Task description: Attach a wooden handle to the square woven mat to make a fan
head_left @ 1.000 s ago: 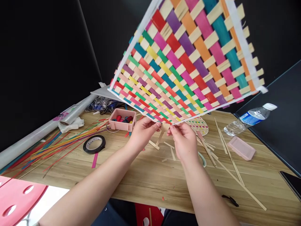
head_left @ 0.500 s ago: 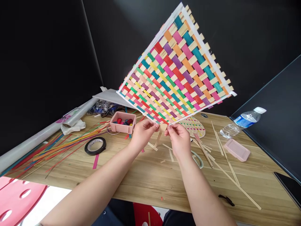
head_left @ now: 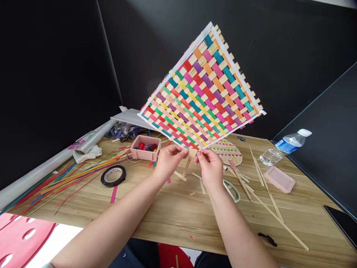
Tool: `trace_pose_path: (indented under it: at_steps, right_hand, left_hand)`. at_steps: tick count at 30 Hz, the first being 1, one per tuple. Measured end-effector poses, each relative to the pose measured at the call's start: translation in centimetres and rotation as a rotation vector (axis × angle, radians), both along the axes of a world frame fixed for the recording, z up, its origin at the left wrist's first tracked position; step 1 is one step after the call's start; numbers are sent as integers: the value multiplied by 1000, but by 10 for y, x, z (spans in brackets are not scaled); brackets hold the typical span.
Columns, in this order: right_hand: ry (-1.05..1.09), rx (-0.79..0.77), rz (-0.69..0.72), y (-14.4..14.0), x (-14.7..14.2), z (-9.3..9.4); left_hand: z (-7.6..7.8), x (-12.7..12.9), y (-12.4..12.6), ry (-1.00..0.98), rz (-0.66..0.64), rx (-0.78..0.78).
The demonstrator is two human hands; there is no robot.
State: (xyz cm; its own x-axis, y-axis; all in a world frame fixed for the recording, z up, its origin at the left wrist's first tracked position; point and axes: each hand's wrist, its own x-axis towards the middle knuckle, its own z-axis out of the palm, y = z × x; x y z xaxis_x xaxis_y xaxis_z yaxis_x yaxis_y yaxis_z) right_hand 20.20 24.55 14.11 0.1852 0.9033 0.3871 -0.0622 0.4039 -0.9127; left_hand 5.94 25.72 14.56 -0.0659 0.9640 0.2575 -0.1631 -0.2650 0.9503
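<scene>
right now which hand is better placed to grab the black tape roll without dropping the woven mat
Left. The left hand pinches the woven mat at its lower corner on the side of the black tape roll; the right hand would have to cross over.

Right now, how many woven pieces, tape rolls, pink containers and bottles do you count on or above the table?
Woven pieces: 2, the square mat in both hands and the round mat
Tape rolls: 1
Pink containers: 2, tray and flat box
Bottles: 1
Total: 6

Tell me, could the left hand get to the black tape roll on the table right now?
Probably not right away: the left hand is pinching the woven mat. The table between it and the black tape roll looks free.
</scene>
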Motion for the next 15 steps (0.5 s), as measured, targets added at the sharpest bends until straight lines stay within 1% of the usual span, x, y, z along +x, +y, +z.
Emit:
trace_pose_path:
  at_steps: [3,7,10,12,15]
  right_hand:
    - [14,-28,32,-1,2,5]
    - [59,-10,91,-4,3,17]
    - [126,1,53,-6,1,23]
    - [139,-2,33,-6,-1,24]
    - [162,-3,61,-4,-3,21]
  left_hand:
    - [-3,1,-1,-37,-7,-1]
    - [-3,-1,-3,39,8,38]
    - [-3,0,-4,81,-6,88]
    - [-4,3,-5,78,-11,121]
    - [-6,7,-6,83,-49,113]
